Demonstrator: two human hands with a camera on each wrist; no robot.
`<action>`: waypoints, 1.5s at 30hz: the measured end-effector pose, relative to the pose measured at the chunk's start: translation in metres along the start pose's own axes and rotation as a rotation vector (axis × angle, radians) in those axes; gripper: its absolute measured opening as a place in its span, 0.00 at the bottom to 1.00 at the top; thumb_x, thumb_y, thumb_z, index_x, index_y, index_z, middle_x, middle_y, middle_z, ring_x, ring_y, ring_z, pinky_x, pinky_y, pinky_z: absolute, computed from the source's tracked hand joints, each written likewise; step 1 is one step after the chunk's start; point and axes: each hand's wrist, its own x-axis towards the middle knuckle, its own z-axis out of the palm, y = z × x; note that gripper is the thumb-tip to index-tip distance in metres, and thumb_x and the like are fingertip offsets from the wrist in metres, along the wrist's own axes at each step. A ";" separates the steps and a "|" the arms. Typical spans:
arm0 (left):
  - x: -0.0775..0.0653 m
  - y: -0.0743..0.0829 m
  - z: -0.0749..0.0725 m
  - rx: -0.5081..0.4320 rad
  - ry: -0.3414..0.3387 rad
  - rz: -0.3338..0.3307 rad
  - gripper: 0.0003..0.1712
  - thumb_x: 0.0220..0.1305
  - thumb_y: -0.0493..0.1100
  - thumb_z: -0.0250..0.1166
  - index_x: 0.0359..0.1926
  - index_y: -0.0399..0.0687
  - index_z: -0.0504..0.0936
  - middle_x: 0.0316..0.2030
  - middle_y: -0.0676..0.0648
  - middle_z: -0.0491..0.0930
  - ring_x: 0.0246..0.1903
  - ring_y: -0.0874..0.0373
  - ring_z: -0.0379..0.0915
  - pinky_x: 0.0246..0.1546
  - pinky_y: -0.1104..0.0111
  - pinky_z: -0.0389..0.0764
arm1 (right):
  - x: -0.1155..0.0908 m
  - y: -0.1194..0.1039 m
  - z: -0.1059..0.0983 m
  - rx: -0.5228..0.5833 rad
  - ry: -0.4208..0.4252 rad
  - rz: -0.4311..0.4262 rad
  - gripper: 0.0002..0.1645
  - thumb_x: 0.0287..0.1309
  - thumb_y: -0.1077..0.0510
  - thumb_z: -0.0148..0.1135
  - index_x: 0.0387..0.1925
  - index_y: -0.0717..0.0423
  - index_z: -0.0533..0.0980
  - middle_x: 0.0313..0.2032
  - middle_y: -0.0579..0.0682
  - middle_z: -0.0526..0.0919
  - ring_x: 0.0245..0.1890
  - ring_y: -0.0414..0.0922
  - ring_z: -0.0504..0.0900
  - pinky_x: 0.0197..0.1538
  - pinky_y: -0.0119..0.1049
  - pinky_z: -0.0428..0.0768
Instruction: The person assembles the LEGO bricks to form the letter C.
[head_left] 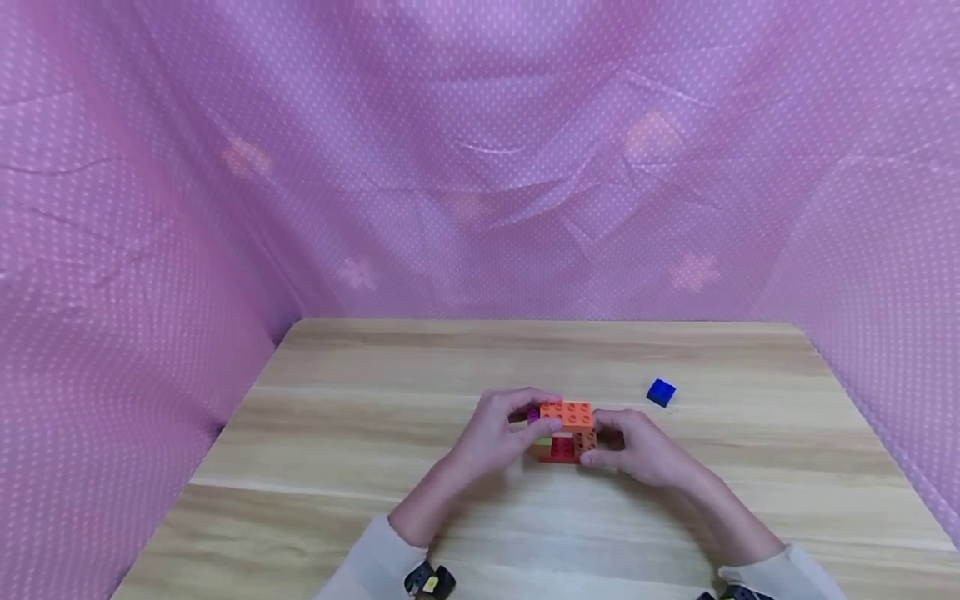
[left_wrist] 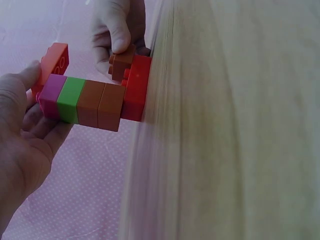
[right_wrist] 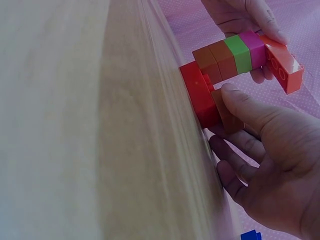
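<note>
A red brick (left_wrist: pixel 137 90) lies on the table as a base. On one end of it rises a column of two brown bricks (left_wrist: pixel 90 102), a green brick (left_wrist: pixel 70 100) and a magenta brick (left_wrist: pixel 51 95). An orange brick (head_left: pixel 567 414) caps the column and overhangs toward the right. My left hand (head_left: pixel 497 433) grips this orange brick, its thumb at the front and fingers behind. At the base's other end, my right hand (head_left: pixel 637 448) pinches a single brown brick (right_wrist: pixel 229 112) between thumb and fingers. Whether that brick is fully pressed down cannot be told.
A blue brick (head_left: pixel 661 392) lies apart on the wooden table (head_left: pixel 375 375), behind and right of my right hand. Pink dotted cloth (head_left: pixel 465 167) hangs at the back and both sides of the table.
</note>
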 end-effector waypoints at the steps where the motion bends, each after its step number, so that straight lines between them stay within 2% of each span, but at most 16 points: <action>1: -0.001 0.000 0.000 -0.003 -0.001 -0.006 0.19 0.71 0.50 0.72 0.59 0.52 0.87 0.53 0.56 0.88 0.51 0.65 0.84 0.52 0.68 0.86 | -0.001 0.001 0.001 0.001 -0.002 0.003 0.18 0.63 0.49 0.76 0.53 0.45 0.84 0.43 0.36 0.88 0.45 0.42 0.84 0.51 0.35 0.82; 10: -0.001 -0.003 0.001 0.018 0.001 0.021 0.21 0.71 0.52 0.71 0.60 0.51 0.87 0.52 0.56 0.88 0.52 0.65 0.84 0.53 0.69 0.86 | -0.001 0.002 0.004 0.007 0.013 -0.025 0.17 0.64 0.50 0.76 0.53 0.44 0.84 0.43 0.37 0.88 0.43 0.42 0.83 0.49 0.36 0.83; 15: -0.004 -0.005 0.001 0.027 0.004 -0.007 0.21 0.71 0.55 0.70 0.60 0.54 0.87 0.53 0.58 0.87 0.52 0.65 0.83 0.54 0.67 0.86 | -0.003 -0.002 -0.005 0.010 0.009 -0.050 0.19 0.65 0.50 0.75 0.54 0.48 0.84 0.46 0.42 0.89 0.47 0.46 0.87 0.50 0.37 0.86; 17: -0.005 -0.006 0.002 0.029 0.008 -0.017 0.21 0.71 0.56 0.70 0.60 0.56 0.87 0.53 0.59 0.87 0.52 0.66 0.83 0.54 0.66 0.86 | -0.006 -0.002 -0.014 -0.010 0.064 -0.065 0.20 0.65 0.51 0.75 0.55 0.52 0.84 0.48 0.47 0.90 0.49 0.48 0.88 0.49 0.37 0.87; 21: -0.005 -0.005 0.003 0.032 0.016 -0.012 0.22 0.71 0.57 0.70 0.60 0.55 0.87 0.52 0.60 0.88 0.50 0.66 0.84 0.54 0.65 0.86 | -0.012 0.006 -0.038 -0.098 0.275 -0.049 0.19 0.64 0.54 0.76 0.53 0.59 0.84 0.46 0.52 0.90 0.44 0.47 0.88 0.44 0.35 0.87; 24: -0.004 -0.004 0.004 0.034 0.021 -0.012 0.22 0.71 0.57 0.70 0.60 0.55 0.87 0.52 0.60 0.88 0.50 0.66 0.84 0.54 0.67 0.86 | -0.017 0.017 -0.055 -0.148 0.430 0.032 0.18 0.64 0.56 0.76 0.52 0.61 0.84 0.44 0.55 0.90 0.41 0.48 0.87 0.40 0.30 0.86; 27: -0.003 -0.002 0.004 0.033 0.023 -0.017 0.21 0.70 0.57 0.70 0.59 0.57 0.87 0.54 0.60 0.87 0.50 0.66 0.84 0.54 0.69 0.85 | -0.023 0.026 -0.068 -0.158 0.501 0.129 0.22 0.66 0.56 0.75 0.56 0.63 0.82 0.47 0.61 0.89 0.42 0.54 0.88 0.37 0.28 0.85; 30: -0.003 0.000 0.003 0.038 0.021 -0.012 0.20 0.71 0.56 0.71 0.59 0.58 0.87 0.54 0.59 0.87 0.50 0.66 0.84 0.53 0.70 0.85 | -0.028 0.031 -0.075 -0.156 0.483 0.203 0.28 0.66 0.54 0.75 0.62 0.64 0.79 0.54 0.68 0.85 0.46 0.62 0.88 0.37 0.30 0.85; 32: -0.002 0.001 0.003 0.045 0.020 -0.008 0.20 0.71 0.56 0.71 0.60 0.58 0.87 0.53 0.59 0.87 0.50 0.66 0.83 0.54 0.70 0.85 | -0.030 0.032 -0.076 -0.181 0.445 0.229 0.32 0.65 0.53 0.75 0.64 0.65 0.77 0.55 0.70 0.84 0.50 0.64 0.87 0.41 0.34 0.85; 36: -0.002 0.001 0.003 0.055 0.022 -0.008 0.21 0.71 0.58 0.70 0.60 0.58 0.87 0.54 0.60 0.87 0.51 0.67 0.83 0.55 0.70 0.84 | -0.029 0.034 -0.075 -0.229 0.382 0.235 0.35 0.63 0.54 0.76 0.65 0.68 0.75 0.53 0.70 0.85 0.52 0.65 0.85 0.50 0.48 0.84; 40: -0.003 0.000 0.004 0.054 0.025 -0.005 0.22 0.70 0.59 0.70 0.60 0.58 0.87 0.54 0.60 0.87 0.51 0.67 0.83 0.55 0.70 0.84 | -0.028 0.035 -0.072 -0.258 0.387 0.214 0.31 0.63 0.57 0.76 0.63 0.68 0.77 0.50 0.68 0.86 0.52 0.64 0.84 0.55 0.59 0.82; 45: -0.003 0.000 0.004 0.050 0.026 -0.001 0.21 0.71 0.58 0.70 0.60 0.58 0.87 0.54 0.59 0.87 0.50 0.67 0.83 0.55 0.70 0.84 | -0.027 0.038 -0.068 -0.291 0.417 0.133 0.21 0.61 0.62 0.77 0.54 0.64 0.82 0.47 0.65 0.88 0.50 0.63 0.86 0.56 0.62 0.82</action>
